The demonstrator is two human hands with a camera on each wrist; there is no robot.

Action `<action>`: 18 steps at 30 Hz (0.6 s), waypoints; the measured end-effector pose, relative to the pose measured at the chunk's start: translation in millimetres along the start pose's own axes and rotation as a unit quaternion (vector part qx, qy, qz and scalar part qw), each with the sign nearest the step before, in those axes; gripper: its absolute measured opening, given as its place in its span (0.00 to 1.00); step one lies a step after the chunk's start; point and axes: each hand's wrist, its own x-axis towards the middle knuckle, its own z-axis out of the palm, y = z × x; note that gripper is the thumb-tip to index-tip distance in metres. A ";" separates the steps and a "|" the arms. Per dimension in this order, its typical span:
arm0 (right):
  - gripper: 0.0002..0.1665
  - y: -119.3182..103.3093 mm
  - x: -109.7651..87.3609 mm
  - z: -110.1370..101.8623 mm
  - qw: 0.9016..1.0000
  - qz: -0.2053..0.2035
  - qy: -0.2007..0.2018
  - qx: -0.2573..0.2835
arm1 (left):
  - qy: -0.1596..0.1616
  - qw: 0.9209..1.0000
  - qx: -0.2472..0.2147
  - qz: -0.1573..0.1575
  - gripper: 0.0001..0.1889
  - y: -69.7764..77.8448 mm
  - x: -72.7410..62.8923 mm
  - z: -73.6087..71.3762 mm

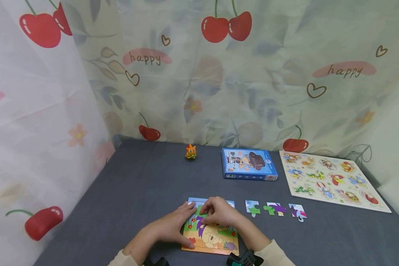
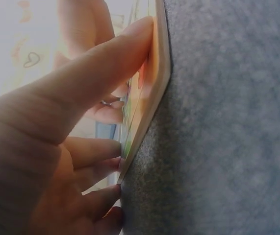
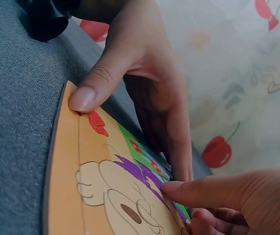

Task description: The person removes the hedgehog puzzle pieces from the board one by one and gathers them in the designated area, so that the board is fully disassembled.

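Showing smooth wood on the puzzle board [image 1: 206,249], rough matt cloth on the worktop [image 1: 153,184], smooth card on the box [image 1: 232,173], creased cloth on the backdrop [image 1: 173,96].

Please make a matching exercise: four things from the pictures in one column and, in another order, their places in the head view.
Things
1. Toy figure
2. Insect board
3. Loose puzzle pieces
4. Picture puzzle

Places
A. Under the left hand and right hand
B. Near the back, left of the blue box
C. In a row, right of the picture puzzle
D. Farthest right on the table

Pairs: 1-B; 2-D; 3-C; 4-A
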 end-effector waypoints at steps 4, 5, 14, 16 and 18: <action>0.09 -0.5 0.2 1.1 1.000 -0.005 0.005 0.004 | -0.002 1.000 -0.005 0.004 0.52 -1.2 -0.6 -0.1; 0.09 -0.8 0.2 1.3 1.000 -0.005 0.005 0.006 | -0.002 1.000 -0.006 0.004 0.52 -1.1 -1.0 -0.2; 0.09 -1.9 -1.0 2.1 1.000 -0.001 0.005 0.008 | -0.013 1.000 -0.007 -0.011 0.47 1.1 -1.4 -0.8; 0.09 -1.6 -1.2 2.3 1.000 -0.004 0.006 0.009 | -0.015 1.000 -0.010 -0.015 0.47 1.2 -0.8 -0.6; 0.09 -1.2 -1.3 2.5 1.000 -0.006 0.008 0.005 | -0.016 1.000 -0.012 -0.016 0.46 1.2 -0.4 -0.5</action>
